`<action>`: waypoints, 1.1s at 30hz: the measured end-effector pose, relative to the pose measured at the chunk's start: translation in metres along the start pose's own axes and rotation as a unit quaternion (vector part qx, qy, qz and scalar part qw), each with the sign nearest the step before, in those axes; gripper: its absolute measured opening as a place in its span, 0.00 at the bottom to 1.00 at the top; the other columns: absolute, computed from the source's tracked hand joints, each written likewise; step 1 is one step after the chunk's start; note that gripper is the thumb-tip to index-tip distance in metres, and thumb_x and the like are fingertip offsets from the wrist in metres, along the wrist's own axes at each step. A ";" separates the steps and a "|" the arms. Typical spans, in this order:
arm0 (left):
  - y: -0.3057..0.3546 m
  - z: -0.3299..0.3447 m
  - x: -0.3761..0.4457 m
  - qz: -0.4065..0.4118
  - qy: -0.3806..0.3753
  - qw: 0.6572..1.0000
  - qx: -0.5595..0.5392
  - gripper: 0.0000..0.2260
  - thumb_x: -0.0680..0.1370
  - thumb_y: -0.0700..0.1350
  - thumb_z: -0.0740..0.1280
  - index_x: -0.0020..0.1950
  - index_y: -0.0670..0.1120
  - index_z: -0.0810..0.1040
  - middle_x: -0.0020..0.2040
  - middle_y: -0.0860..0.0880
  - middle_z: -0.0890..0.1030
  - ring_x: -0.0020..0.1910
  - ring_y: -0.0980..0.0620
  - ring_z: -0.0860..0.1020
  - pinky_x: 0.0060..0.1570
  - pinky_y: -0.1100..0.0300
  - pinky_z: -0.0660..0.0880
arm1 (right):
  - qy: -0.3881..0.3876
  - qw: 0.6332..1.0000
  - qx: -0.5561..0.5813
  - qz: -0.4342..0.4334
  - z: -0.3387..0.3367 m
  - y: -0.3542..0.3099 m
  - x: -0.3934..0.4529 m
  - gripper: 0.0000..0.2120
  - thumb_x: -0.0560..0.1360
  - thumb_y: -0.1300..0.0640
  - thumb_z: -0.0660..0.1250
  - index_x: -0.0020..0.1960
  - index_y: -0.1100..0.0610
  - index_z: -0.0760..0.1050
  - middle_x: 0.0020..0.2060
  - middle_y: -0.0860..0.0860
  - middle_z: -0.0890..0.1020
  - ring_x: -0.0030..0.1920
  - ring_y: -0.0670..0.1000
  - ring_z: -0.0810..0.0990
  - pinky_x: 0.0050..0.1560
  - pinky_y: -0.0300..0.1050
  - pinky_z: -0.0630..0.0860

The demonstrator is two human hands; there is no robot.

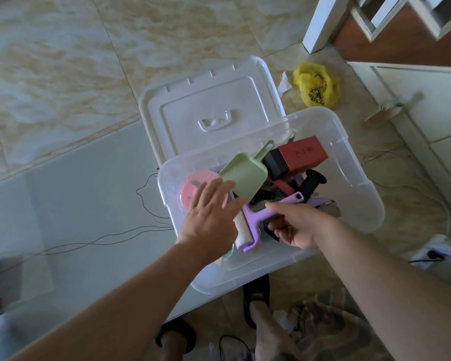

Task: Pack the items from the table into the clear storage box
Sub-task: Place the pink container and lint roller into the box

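The clear storage box (359,162) stands at the right end of the white table (71,204) and holds several items. Among them are a green scoop (242,175), a pink round item (193,186), a red and black box (302,155), a black handle (313,183) and a purple lint roller (255,217). My left hand (211,217) hovers flat with spread fingers over the box's left side, fingertips at the scoop's edge, holding nothing. My right hand (297,225) is inside the box, its fingers curled around the purple lint roller's handle.
The box's clear lid (208,102) lies behind the box. A thin black wire (102,239) trails across the table. On the tiled floor are a yellow bag (317,84), a white cable (401,183) and a power strip (432,250). My feet in black slippers (257,293) stand below.
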State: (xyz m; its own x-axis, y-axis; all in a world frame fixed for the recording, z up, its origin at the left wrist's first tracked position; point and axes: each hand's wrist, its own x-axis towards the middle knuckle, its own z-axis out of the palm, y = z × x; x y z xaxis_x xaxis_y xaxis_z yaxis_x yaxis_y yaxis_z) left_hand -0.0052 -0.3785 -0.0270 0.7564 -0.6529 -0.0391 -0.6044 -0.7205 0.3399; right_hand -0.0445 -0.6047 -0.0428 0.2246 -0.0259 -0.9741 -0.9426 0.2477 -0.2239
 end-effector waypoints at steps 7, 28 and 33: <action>0.028 0.036 -0.026 0.084 -0.242 0.966 0.036 0.29 0.78 0.47 0.65 0.79 0.59 0.65 0.83 0.44 0.55 0.82 0.41 0.50 0.80 0.43 0.51 | 0.067 0.995 -0.038 -0.068 -0.020 -0.009 0.005 0.06 0.79 0.53 0.73 0.49 0.54 0.77 0.31 0.50 0.77 0.28 0.46 0.75 0.24 0.38 0.69; -0.026 -0.021 -0.040 -0.041 0.008 0.995 -0.088 0.21 0.69 0.40 0.69 0.60 0.54 0.84 0.66 0.44 0.76 0.65 0.40 0.73 0.63 0.49 0.72 | 0.188 0.575 -0.569 -0.556 0.061 0.003 -0.033 0.19 0.69 0.57 0.74 0.59 0.59 0.84 0.56 0.57 0.79 0.57 0.64 0.76 0.58 0.61 0.76; -0.110 -0.058 -0.115 -0.216 0.074 0.968 -0.107 0.23 0.72 0.42 0.72 0.66 0.53 0.79 0.69 0.44 0.72 0.64 0.39 0.72 0.65 0.45 0.73 | 0.151 0.529 -0.539 -0.638 0.169 -0.010 -0.045 0.16 0.70 0.63 0.73 0.57 0.60 0.84 0.57 0.57 0.80 0.55 0.66 0.77 0.61 0.58 0.75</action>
State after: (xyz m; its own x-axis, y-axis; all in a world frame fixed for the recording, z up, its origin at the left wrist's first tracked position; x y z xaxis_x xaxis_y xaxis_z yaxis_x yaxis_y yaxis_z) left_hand -0.0114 -0.2105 -0.0054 0.9641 -0.2492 -0.0921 -0.1694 -0.8437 0.5094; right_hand -0.0035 -0.4424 0.0082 0.9513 0.3010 0.0673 0.2995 -0.8496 -0.4341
